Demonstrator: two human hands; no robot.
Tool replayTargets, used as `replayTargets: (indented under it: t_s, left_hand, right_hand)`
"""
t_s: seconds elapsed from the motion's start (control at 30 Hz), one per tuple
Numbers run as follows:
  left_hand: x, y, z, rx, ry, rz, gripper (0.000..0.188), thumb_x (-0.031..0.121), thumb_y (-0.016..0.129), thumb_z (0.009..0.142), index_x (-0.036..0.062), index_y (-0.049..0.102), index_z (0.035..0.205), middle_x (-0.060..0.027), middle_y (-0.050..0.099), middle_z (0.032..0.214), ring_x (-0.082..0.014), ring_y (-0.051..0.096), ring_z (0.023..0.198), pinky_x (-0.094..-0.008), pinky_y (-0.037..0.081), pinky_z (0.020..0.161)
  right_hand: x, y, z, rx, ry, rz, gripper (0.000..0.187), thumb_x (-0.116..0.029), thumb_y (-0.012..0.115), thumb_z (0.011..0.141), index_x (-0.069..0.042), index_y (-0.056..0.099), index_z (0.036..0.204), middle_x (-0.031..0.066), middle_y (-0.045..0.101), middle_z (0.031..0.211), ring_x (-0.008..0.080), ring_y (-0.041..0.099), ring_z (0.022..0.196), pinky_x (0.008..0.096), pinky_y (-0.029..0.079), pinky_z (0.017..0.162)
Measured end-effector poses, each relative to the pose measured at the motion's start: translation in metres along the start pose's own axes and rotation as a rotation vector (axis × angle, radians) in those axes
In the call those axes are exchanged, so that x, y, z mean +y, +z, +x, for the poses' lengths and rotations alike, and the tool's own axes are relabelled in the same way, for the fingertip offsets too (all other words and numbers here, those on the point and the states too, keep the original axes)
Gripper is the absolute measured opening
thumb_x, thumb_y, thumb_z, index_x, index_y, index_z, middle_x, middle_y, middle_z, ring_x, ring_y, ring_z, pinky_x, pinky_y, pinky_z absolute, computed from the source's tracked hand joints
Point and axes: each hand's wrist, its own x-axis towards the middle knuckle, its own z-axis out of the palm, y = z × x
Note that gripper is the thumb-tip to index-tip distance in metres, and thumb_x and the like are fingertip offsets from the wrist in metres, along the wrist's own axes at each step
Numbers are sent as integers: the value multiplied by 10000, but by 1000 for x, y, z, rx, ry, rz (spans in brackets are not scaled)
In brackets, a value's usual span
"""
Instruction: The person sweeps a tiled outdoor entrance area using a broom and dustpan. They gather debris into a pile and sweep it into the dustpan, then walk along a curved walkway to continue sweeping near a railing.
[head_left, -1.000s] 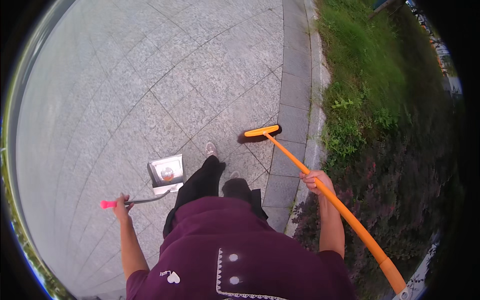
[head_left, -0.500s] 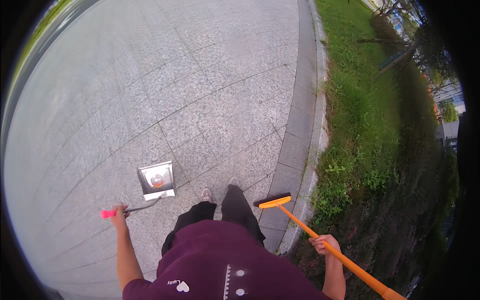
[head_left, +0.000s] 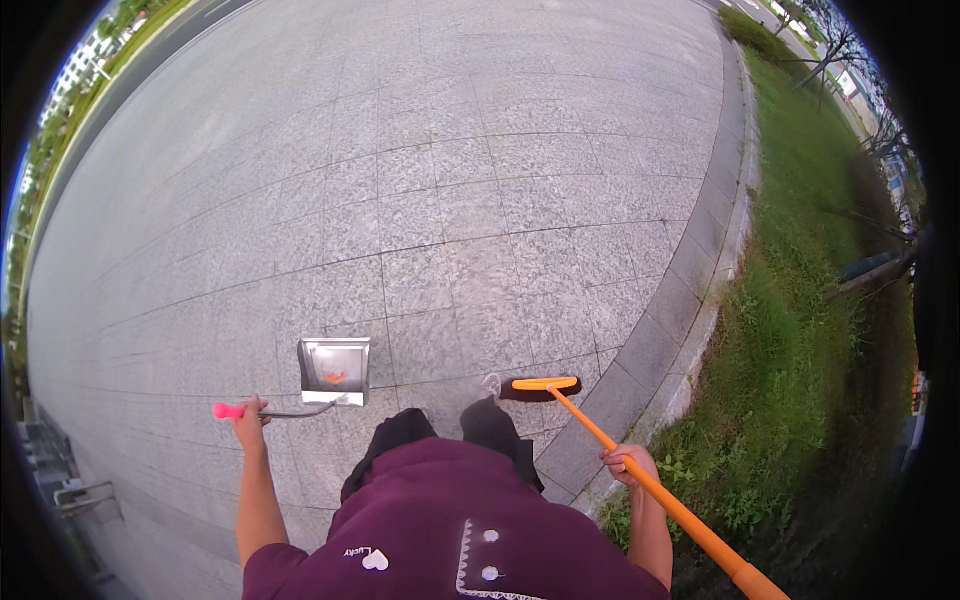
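Observation:
My left hand (head_left: 249,418) is closed around the long handle of a dustpan, just below its pink end grip. The shiny metal dustpan (head_left: 318,397) hangs or rests to the left of my feet; which one I cannot tell. Something small and orange-red (head_left: 334,378) shows inside the pan. On the other side, my right hand (head_left: 630,464) grips the orange pole of a broom (head_left: 680,514). The broom's orange head with dark bristles (head_left: 541,385) is just right of my forward shoe, over the paving.
Grey stone paving (head_left: 440,200) spreads ahead and to the left. A curved kerb (head_left: 715,290) runs along the right, with a grass verge (head_left: 790,320) and shrubs beyond it. At the far left are a road edge and, lower down, a metal rail (head_left: 85,493).
My view has turned rightward-to-left, so kerb and grass sit further right. The broom head is now closer to my forward foot. Both hands keep their hold.

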Motion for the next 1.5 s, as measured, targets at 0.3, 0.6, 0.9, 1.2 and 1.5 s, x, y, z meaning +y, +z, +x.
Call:
replayTargets:
  t_s: [0.3,0.6,0.9,1.2,1.5]
  left_hand:
    - [-2,6,-44,149,-89,-42,194,163,568,769,-29,591,784,-121,617,787,-166,594,682,-247,524,505]
    - [-34,36,-5,145,-255,-30,200,186,574,800,-9,554,756,-128,612,795,-167,594,722,-249,525,483]
    - [-40,81,33,49,-285,-8,246,220,572,810,-23,550,845,-131,603,813,-183,596,773,-275,537,520]
    - [42,145,44,93,-256,29,260,193,554,795,-37,563,917,-152,607,896,-192,590,808,-282,536,556]
    - [111,219,49,118,-167,42,274,203,557,821,-62,573,891,-155,606,883,-195,590,802,-270,545,566]
  right_hand:
    - [-147,66,67,-202,-201,-177,295,23,469,740,46,416,1029,46,443,774,55,340,432,184,302,347]
    - [-145,65,-37,74,-146,-190,241,57,487,731,33,414,959,74,461,782,62,384,457,182,320,366]
    - [-158,7,-58,580,82,-142,226,17,460,807,59,315,975,43,424,625,60,373,424,172,338,371]
    - [-323,-2,40,442,302,-270,119,8,476,758,7,357,759,24,386,548,67,371,402,184,294,347]
    - [-486,137,11,252,-105,-743,211,40,532,674,-5,436,855,44,453,593,88,391,386,228,320,334]
